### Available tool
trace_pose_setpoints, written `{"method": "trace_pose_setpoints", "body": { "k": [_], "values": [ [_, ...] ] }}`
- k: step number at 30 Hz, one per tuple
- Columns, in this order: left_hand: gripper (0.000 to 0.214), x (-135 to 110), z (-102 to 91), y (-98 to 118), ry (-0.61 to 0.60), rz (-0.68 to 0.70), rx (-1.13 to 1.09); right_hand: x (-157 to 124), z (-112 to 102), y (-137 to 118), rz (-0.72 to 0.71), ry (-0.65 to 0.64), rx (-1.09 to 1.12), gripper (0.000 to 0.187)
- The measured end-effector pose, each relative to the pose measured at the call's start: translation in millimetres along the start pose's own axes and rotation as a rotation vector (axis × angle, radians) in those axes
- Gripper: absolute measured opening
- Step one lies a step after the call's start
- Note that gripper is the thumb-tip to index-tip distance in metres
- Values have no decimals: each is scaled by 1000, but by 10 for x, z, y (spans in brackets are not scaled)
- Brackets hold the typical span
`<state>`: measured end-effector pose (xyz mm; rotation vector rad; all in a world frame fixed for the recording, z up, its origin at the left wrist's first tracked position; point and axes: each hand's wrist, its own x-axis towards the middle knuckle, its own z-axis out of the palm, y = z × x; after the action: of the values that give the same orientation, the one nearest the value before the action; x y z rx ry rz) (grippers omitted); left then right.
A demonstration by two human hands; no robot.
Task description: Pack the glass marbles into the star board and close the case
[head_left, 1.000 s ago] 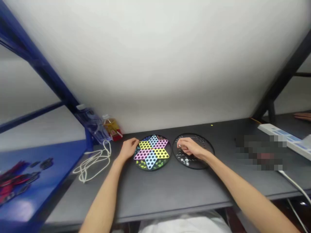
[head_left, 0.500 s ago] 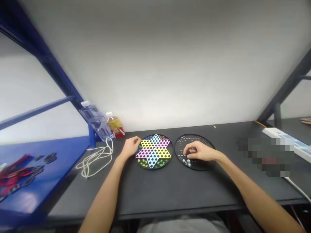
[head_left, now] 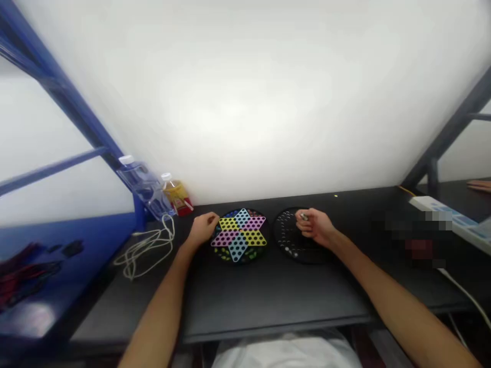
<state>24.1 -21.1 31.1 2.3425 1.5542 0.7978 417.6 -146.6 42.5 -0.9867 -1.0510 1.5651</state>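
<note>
A round Chinese checkers board (head_left: pixel 240 236) with a coloured star of pink, yellow and blue points lies on the dark table (head_left: pixel 268 301). My left hand (head_left: pixel 203 229) rests with curled fingers against its left rim. To the right lies a round black perforated board (head_left: pixel 289 245) with small silver marbles along its left side. My right hand (head_left: pixel 316 227) hovers over that board, pinching a small silvery marble (head_left: pixel 304 216) between fingertips. The hand hides the board's upper right part.
A water bottle (head_left: pixel 143 186) and a yellow drink bottle (head_left: pixel 176 195) stand at the back left beside a white coiled cord (head_left: pixel 146 250). A blue shelf (head_left: pixel 57 266) holds red and black items. A power strip (head_left: pixel 448 214) lies right, and another person's hand (head_left: pixel 479 186) shows at the far right.
My right hand has risen from the marbles at the lower left of the black board toward its upper middle, now pinching a marble. My left hand has stayed on the rim.
</note>
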Motion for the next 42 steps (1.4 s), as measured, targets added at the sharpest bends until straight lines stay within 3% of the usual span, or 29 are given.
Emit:
{"method": "trace_pose_setpoints", "body": {
  "k": [3,7,11,16,24,30,34,37,40,42],
  "values": [
    [33,5,-2,2,0,9,6,58,-68,-1,-82,78,262,24],
    [32,7,-4,7,-1,9,15,106,-112,-5,-70,138,440,31],
    [33,5,-1,-1,5,6,10,161,-153,58,-67,179,571,19],
    [32,12,15,-29,6,11,9,212,-236,109,-138,360,626,10],
    [33,13,21,-32,10,1,14,199,-214,88,-37,415,634,8],
    [32,16,19,-33,14,0,21,168,-209,102,-25,302,608,7],
    [33,9,19,-21,15,7,12,89,-84,91,-70,204,337,24],
    [33,0,22,-12,19,15,16,-17,33,33,-30,48,-98,35],
    [34,-8,23,-4,11,8,13,-132,102,-67,41,-182,-566,35],
    [33,-12,22,3,10,7,15,-186,130,-132,7,-297,-789,34]
  ]
}}
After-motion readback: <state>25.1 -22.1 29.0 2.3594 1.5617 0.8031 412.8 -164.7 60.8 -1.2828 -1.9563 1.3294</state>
